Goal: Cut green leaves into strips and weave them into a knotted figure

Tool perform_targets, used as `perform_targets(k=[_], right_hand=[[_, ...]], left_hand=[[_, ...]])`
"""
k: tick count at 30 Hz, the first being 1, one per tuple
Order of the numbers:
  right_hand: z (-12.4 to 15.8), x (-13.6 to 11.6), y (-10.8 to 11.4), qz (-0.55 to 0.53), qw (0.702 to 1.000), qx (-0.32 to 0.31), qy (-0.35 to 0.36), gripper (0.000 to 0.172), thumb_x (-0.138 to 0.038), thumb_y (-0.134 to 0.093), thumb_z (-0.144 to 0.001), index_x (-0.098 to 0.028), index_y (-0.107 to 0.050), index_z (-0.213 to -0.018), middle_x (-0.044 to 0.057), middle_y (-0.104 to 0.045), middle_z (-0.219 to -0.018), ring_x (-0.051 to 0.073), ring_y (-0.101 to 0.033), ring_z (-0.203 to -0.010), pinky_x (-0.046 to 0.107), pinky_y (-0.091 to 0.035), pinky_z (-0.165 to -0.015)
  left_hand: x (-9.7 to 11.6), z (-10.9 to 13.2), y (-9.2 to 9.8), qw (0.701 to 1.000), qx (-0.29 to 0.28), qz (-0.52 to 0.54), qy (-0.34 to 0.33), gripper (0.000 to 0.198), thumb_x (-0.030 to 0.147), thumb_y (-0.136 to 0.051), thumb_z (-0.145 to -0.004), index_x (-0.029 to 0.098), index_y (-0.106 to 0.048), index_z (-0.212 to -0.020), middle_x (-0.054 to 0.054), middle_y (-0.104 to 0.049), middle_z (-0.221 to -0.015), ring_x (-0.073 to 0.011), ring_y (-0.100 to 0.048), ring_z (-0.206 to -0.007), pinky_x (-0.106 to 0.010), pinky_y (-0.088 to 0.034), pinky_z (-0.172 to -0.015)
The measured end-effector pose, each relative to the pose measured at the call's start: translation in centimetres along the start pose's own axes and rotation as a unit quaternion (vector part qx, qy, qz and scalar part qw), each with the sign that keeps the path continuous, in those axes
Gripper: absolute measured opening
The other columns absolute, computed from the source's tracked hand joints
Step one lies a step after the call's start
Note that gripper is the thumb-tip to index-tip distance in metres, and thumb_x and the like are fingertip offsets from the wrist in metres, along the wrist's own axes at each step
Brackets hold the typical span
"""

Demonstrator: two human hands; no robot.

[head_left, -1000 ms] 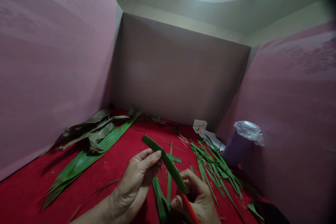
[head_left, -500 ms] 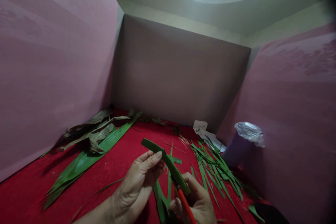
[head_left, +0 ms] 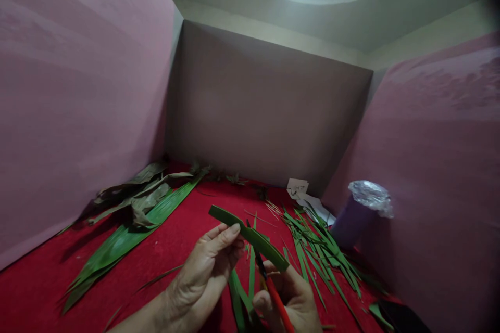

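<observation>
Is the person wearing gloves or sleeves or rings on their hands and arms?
No gloves: the left hand and right hand are bare, with no rings showing. The nails look short and unpainted. The left forearm is bare too, no sleeve, watch or bracelet up to the picture's edge. The picture cuts the right hand off at the wrist, so a sleeve there cannot be told.

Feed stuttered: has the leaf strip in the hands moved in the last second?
Yes. The leaf strip has tilted flatter: its near end rose and swung right, toward the purple cup, which stayed put.
</observation>
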State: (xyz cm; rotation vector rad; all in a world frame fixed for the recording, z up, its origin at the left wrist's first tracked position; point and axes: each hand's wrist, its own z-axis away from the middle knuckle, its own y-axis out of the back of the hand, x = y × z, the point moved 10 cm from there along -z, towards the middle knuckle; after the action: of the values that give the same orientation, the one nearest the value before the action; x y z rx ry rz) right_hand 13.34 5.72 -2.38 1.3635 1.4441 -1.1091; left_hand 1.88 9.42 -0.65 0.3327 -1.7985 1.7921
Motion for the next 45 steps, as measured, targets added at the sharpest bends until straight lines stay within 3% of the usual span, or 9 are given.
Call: perform_targets(k=[6,13,17,19,23,25,29,34,45], right_hand=[[-2.7,-1.8,3.5,0.224,0.974,0.006,0.030,0.027,-0.041,-0.064,-0.070,-0.019,-0.054,-0.081,-0.004,-0.050,-0.052,0.011,-0.045,-0.047,0.021,-0.031,-0.045],[-5.0,-1.4,8.1,0.674,0.738,0.022,0.029,0.021,-0.019,-0.049,-0.077,-0.020,-0.061,-0.094,0.006,-0.065,-0.075,0.020,-0.060,-0.068,0.025,-0.035,-0.056],[-4.8,-2.0,7.7,0.728,0.683,0.024,0.052,0.016,-0.021,-0.049,-0.079,-0.019,-0.065,-0.082,0.009,-0.062,-0.077,0.023,-0.058,-0.074,0.030,-0.037,-0.062],[-4.5,-3.8,6.7,0.687,0.720,0.041,0.089,0.016,-0.021,-0.051,-0.079,-0.018,-0.066,-0.082,0.010,-0.061,-0.082,0.024,-0.056,-0.081,0.032,-0.038,-0.069],[-3.4,-4.9,2.8,0.311,0.944,-0.084,0.071,0.033,-0.036,-0.039,-0.088,-0.018,-0.067,-0.089,0.006,-0.064,-0.082,0.018,-0.057,-0.079,0.028,-0.043,-0.070],[-2.4,-4.3,0.8,0.132,0.981,-0.144,0.006,0.044,-0.047,-0.036,-0.088,-0.016,-0.067,-0.088,0.006,-0.065,-0.079,0.017,-0.058,-0.076,0.029,-0.044,-0.071],[-0.1,-2.6,-2.2,-0.069,0.967,-0.223,-0.107,0.049,-0.056,-0.043,-0.081,-0.013,-0.066,-0.085,0.005,-0.062,-0.071,0.015,-0.057,-0.069,0.027,-0.042,-0.069],[1.4,-1.7,-3.3,-0.218,0.924,-0.255,-0.186,0.037,-0.048,-0.056,-0.077,-0.012,-0.062,-0.080,0.004,-0.059,-0.069,0.011,-0.052,-0.059,0.022,-0.039,-0.061],[1.7,-0.9,-3.6,-0.249,0.914,-0.243,-0.210,0.018,-0.028,-0.065,-0.072,-0.013,-0.055,-0.071,-0.002,-0.052,-0.059,0.008,-0.047,-0.053,0.018,-0.036,-0.053]], left_hand=[[0.7,-0.4,0.8,0.998,0.022,-0.048,-0.019,0.010,0.012,-0.073,-0.059,0.012,-0.064,-0.064,-0.001,-0.064,-0.061,-0.0088,-0.057,-0.057,-0.019,-0.047,-0.057],[1.9,-0.4,1.5,0.985,0.059,-0.153,-0.061,0.016,0.017,-0.076,-0.055,0.012,-0.063,-0.062,0.001,-0.059,-0.054,-0.0069,-0.052,-0.048,-0.017,-0.041,-0.049],[2.0,-0.2,0.6,0.976,0.025,-0.209,-0.059,0.011,0.020,-0.073,-0.061,0.013,-0.065,-0.064,-0.001,-0.062,-0.060,-0.0086,-0.053,-0.055,-0.020,-0.042,-0.056],[1.4,0.0,-0.4,0.971,-0.027,-0.234,-0.035,0.009,0.020,-0.070,-0.065,0.013,-0.067,-0.069,-0.003,-0.065,-0.067,-0.0112,-0.056,-0.063,-0.022,-0.042,-0.063],[0.0,1.1,-2.9,0.956,-0.143,-0.257,0.004,0.011,0.018,-0.066,-0.068,0.017,-0.069,-0.079,-0.005,-0.067,-0.080,-0.0167,-0.058,-0.082,-0.025,-0.040,-0.076],[-0.8,1.5,-3.4,0.950,-0.174,-0.258,0.027,0.014,0.019,-0.067,-0.068,0.019,-0.070,-0.081,-0.005,-0.067,-0.085,-0.0180,-0.059,-0.082,-0.027,-0.041,-0.076],[-1.4,1.2,-3.2,0.938,-0.184,-0.291,0.023,0.004,0.021,-0.072,-0.061,0.020,-0.071,-0.064,-0.007,-0.062,-0.102,-0.0179,-0.060,-0.072,-0.030,-0.045,-0.066],[-0.4,0.7,-3.5,0.916,-0.194,-0.347,-0.044,0.004,0.019,-0.074,-0.057,0.021,-0.072,-0.055,-0.011,-0.061,-0.100,-0.0265,-0.054,-0.096,-0.032,-0.045,-0.075],[-1.1,1.0,-4.3,0.900,-0.231,-0.367,-0.034,0.008,0.017,-0.074,-0.054,0.022,-0.073,-0.060,-0.011,-0.065,-0.094,-0.0269,-0.054,-0.098,-0.034,-0.045,-0.077]])
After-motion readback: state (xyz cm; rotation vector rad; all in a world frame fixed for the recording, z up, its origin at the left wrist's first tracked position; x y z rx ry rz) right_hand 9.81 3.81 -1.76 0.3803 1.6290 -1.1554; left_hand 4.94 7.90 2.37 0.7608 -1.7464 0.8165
